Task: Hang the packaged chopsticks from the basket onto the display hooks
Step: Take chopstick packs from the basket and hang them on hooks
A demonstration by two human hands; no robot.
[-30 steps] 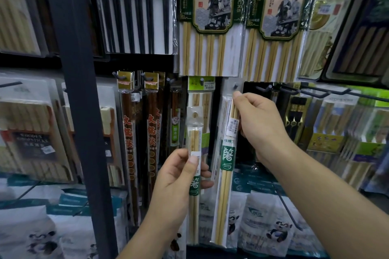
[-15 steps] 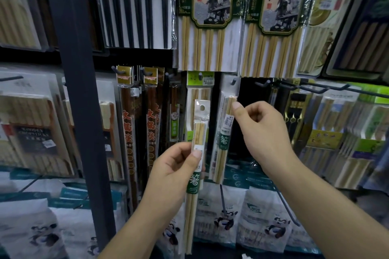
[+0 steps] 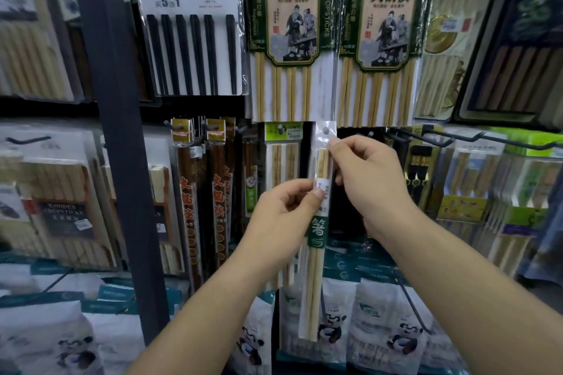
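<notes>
Head: clear green-banded chopstick pack [image 3: 314, 283] (bamboo pair, upright).

The right hand [image 3: 368, 183] has left the hanging pack and now pinches the top of the chopstick packet [image 3: 316, 231]. The left hand [image 3: 283, 216] has brought that packet up to mid-frame.

The long thin pack of pale wooden chopsticks [image 3: 316, 253] has a shiny clear plastic wrap. The thin black metal hooks [image 3: 438, 138] look smooth.
</notes>
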